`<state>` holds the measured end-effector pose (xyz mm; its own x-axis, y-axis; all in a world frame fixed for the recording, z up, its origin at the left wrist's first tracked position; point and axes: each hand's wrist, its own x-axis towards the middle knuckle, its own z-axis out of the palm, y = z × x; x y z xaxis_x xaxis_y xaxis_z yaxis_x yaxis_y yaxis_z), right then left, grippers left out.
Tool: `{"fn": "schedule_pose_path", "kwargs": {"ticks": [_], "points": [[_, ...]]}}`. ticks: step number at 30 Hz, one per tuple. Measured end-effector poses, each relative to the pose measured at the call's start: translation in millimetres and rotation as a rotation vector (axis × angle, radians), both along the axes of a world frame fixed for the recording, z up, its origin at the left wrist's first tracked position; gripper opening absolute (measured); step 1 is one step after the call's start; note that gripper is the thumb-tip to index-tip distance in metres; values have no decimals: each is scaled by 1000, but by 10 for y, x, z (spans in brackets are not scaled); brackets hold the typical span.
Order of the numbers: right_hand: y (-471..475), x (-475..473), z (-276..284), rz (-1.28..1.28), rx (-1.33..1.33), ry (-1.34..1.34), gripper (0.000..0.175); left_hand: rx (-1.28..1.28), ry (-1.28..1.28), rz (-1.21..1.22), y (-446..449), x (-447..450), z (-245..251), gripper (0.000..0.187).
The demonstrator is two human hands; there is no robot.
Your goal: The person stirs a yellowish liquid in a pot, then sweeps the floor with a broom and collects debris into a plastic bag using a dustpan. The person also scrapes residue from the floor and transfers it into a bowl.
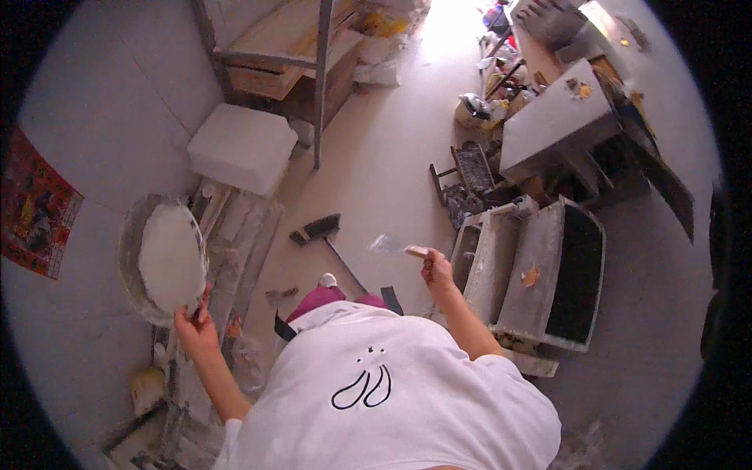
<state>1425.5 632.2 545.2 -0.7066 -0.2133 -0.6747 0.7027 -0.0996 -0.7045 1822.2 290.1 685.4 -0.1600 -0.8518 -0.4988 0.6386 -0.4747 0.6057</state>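
Observation:
My right hand (437, 270) grips the pale handle of a putty knife (390, 245); its wide, blurred blade points left over the floor. At the left, my left hand (198, 332) holds the near rim of a round basin (130, 264), with fingers on either side of the edge. A smooth white mass (173, 258), perhaps flour or plaster, fills much of the basin. Beneath and beside the basin runs a low, dusty rack or bench (235, 258). A second scraper (282, 295) lies on the floor near my shoe (328, 280).
A broom (317, 228) lies on the floor ahead. A white box (241, 144) and a metal-framed shelf (320, 76) stand at the left. At the right are an old cabinet (529, 276), a small dark chair (473, 167), a white-topped table (558, 123) and a lidded pot (473, 108).

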Motion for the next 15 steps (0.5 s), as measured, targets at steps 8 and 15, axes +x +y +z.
{"fn": "schedule_pose_path", "kwargs": {"ticks": [8,15], "points": [[-159,-1253,-238,62,-263,-207,13,48,81,93,-291,-1170,129,44],[-1207,-2840,-483,568,-19,-265,10,31,-74,471,651,-1941,109,37]]}}
